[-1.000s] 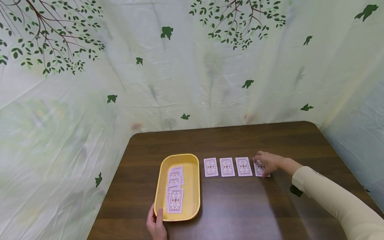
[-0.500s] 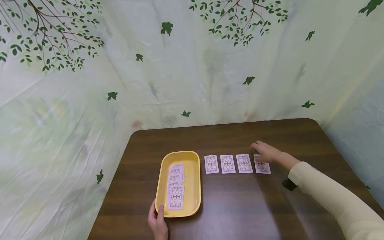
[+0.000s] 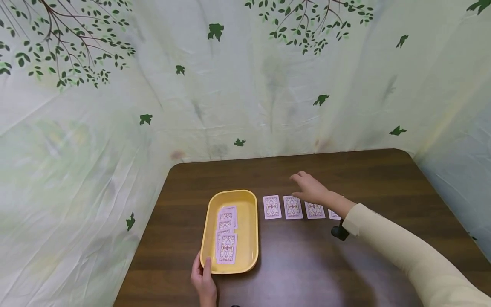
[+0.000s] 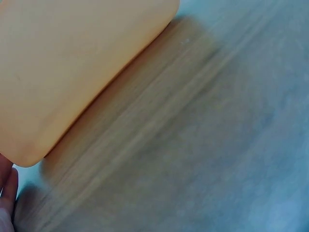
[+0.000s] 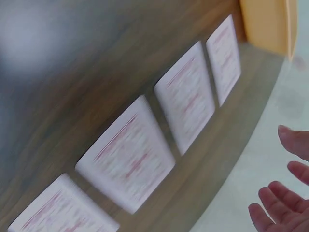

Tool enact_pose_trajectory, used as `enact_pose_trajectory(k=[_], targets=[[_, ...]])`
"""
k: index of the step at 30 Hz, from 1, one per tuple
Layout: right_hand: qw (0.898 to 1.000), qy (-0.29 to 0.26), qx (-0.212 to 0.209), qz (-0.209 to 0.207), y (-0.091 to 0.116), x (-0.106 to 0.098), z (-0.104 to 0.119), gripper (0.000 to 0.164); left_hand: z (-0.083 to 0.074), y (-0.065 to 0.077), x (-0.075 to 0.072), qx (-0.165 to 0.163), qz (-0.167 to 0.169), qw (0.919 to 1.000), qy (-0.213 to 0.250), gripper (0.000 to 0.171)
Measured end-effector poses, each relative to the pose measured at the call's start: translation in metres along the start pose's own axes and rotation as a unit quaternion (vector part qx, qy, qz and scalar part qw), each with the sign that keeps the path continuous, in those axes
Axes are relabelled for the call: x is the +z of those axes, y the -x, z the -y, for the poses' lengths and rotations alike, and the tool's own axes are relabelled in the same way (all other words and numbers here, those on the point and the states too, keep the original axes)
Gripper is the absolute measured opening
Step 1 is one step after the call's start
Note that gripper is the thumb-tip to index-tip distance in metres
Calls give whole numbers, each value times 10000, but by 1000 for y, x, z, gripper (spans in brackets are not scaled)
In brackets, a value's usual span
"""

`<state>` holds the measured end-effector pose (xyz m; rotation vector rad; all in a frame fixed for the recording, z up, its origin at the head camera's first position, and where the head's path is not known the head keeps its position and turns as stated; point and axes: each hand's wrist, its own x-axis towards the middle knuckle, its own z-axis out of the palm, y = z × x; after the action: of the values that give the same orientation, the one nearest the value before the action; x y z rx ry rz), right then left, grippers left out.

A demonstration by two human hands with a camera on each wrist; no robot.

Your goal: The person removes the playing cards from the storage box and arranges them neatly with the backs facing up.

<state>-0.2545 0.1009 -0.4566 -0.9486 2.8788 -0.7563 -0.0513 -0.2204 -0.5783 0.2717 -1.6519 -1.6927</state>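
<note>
My left hand grips the near-left corner of a yellow tray, thumb over the rim. Inside the tray lies an overlapping column of several playing cards, patterned lilac backs up. To the tray's right, several more playing cards form a spaced row, backs up too. Over this row is my right hand, holding nothing; hand and forearm partly hide the cards on the right. The right wrist view shows its loosely spread fingers apart from the cards. In the left wrist view the tray fills the upper left.
The brown wooden table has rounded far corners. Behind it hangs a pale curtain printed with leaves and branches. A dark wrist camera sits under my right wrist.
My right hand has left the rightmost card of the row, which stays on the table, and moved left over the other cards. The left hand keeps its grip on the tray.
</note>
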Motion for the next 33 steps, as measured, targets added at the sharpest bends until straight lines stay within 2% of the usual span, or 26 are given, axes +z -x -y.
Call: enact_pose_trajectory(k=[5, 10, 18, 20, 26, 33], targets=[[9995, -106, -295, -14, -17, 16, 28, 45, 0, 0, -1, -17, -12, 10000, -77, 33], [9981, -319, -524, -6, -32, 33, 65, 48, 2, -1, -2, 102, 38, 9999, -11, 33], [9924, -195, -1205, 127, -48, 70, 112, 55, 2, 0, -2, 82, 17, 10000, -53, 32], [9912, -182, -1282, 271, -50, 81, 121, 56, 2, 1, -2, 65, 8, 10000, -47, 33], [9912, -32, -1023, 835, -52, 115, 144, 64, 0, 2, -2, 146, 19, 9999, -19, 32], [9892, 417, -805, 1155, -51, 141, 157, 73, 2, 1, -3, 127, 42, 9999, -96, 32]])
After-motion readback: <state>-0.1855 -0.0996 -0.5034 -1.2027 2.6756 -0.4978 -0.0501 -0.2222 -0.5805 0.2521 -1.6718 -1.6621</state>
